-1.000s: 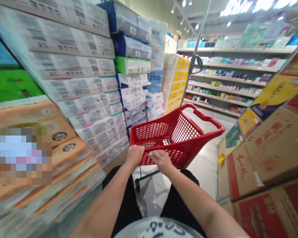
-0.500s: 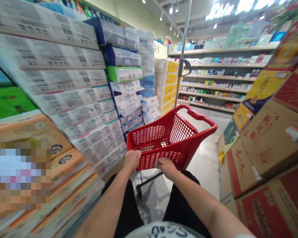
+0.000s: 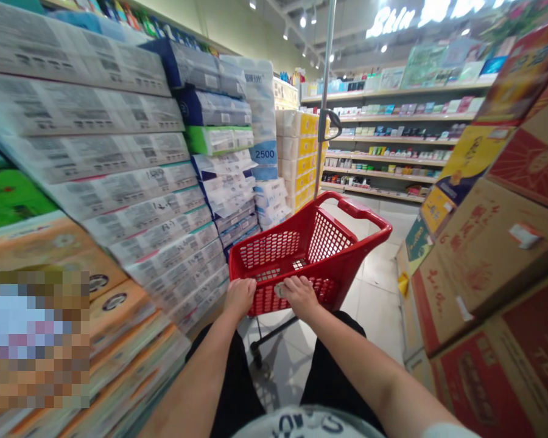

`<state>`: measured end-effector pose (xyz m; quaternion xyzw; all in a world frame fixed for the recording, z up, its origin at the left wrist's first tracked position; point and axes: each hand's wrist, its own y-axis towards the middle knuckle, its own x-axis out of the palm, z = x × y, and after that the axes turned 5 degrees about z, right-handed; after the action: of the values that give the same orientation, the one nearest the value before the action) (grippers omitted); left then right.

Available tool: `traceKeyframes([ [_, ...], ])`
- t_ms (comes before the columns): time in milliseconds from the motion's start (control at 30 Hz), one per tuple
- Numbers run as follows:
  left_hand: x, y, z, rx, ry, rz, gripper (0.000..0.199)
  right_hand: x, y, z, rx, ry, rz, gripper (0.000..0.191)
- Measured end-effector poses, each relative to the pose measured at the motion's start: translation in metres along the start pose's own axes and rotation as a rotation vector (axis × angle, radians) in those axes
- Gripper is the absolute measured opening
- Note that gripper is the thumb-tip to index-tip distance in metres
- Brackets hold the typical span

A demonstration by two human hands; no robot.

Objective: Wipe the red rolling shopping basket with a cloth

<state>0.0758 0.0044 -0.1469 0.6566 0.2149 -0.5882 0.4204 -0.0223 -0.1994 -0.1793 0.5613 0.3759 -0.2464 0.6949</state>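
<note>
A red plastic shopping cart (image 3: pixel 329 263) with perforated sides stands before me at an angle, its handle pointing away to the right. My left hand (image 3: pixel 240 298) is closed over the rim at the cart's near left corner. Along the near side, my right hand (image 3: pixel 300 297) lies against the rim with its fingers curled. A small pale thing (image 3: pixel 280 290) shows at its fingertips, too small to name. The visible part of the basket's perforated floor (image 3: pixel 296 266) has nothing on it.
Stacked wrapped paper packs (image 3: pixel 159 201) and orange packs (image 3: pixel 123 298) rise on the left. Cardboard cartons (image 3: pixel 497 243) line the right. A metal pole (image 3: pixel 325 67) stands behind the cart. Product shelves (image 3: pixel 393 140) fill the back. Pale floor tiles (image 3: pixel 379 292) run beside the cart.
My right hand has moved up and slightly left to the cart's near rim, with the small pale thing at its fingertips. My left hand keeps its hold. The surroundings have shifted slightly left in view.
</note>
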Motion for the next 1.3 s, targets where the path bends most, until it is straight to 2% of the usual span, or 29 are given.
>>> traceKeyframes([
  [67,-0.002,-0.002,0.002,-0.010,-0.011,0.021,0.037,-0.003,0.002,-0.001,0.006,-0.001,0.008,0.021],
  [233,-0.012,-0.003,0.026,-0.012,-0.015,0.233,0.040,-0.004,0.006,-0.002,-0.006,0.019,0.030,0.026],
  [333,-0.015,-0.001,0.042,0.027,-0.019,0.116,0.037,-0.001,0.006,-0.001,-0.005,0.030,0.030,0.019],
  [433,-0.015,0.001,0.049,0.011,0.007,0.000,0.039,0.000,0.002,0.004,-0.042,0.037,0.005,0.008],
  [500,-0.015,0.002,0.047,0.011,0.016,-0.006,0.040,0.000,-0.001,0.008,-0.052,0.035,0.008,0.009],
  [633,-0.012,0.004,0.040,0.002,0.032,0.005,0.038,-0.001,-0.005,0.017,0.032,0.048,0.051,0.017],
  [800,-0.005,0.010,0.030,-0.002,0.042,0.004,0.035,0.001,-0.007,0.022,-0.030,0.040,0.015,0.009],
  [967,-0.008,0.016,0.025,0.004,0.010,-0.039,0.037,0.010,-0.003,0.023,0.071,0.018,0.084,0.013],
  [1133,-0.012,0.015,0.022,0.037,0.006,-0.062,0.039,0.019,-0.011,0.022,-0.091,0.066,-0.006,0.004],
  [1300,-0.012,0.017,0.017,0.087,0.052,-0.095,0.043,0.022,0.003,0.023,-0.066,0.008,0.185,0.010],
])
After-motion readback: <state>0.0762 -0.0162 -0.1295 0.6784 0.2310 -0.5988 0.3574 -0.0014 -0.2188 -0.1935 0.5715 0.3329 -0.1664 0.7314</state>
